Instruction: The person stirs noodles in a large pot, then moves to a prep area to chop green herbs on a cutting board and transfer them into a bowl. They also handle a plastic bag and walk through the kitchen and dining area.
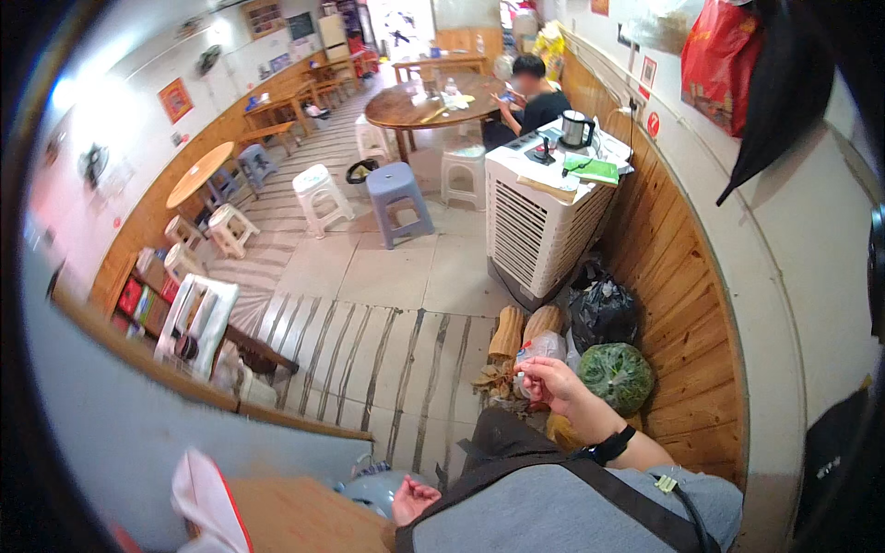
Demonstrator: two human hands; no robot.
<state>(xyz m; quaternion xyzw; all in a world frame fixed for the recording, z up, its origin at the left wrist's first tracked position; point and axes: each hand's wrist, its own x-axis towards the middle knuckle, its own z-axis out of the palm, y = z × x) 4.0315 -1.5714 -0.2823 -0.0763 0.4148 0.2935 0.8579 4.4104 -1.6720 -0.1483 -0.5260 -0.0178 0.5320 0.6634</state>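
Observation:
My right hand [553, 383] is raised in front of me, with thumb and fingers bent together and a black band on the wrist. Something small and white shows at its fingertips; whether it is held or lies behind them I cannot tell. Beyond and below this hand are a clear plastic bag [543, 345], two tan squashes [508, 332] and a clear bag of leafy greens [615, 379]. My left hand [415, 499] hangs low by my apron [505, 508], its fingers loosely curled. Near it are a rounded grey-blue object [373, 489] and a cardboard box [311, 511].
A white air cooler [522, 228] carries an electric kettle [576, 129] and a green booklet [592, 170]. Behind it a person [536, 100] sits at a round wooden table [387, 114]. Plastic stools [399, 193] stand on the tiled floor. A black bag [601, 311] leans against the wood panelling.

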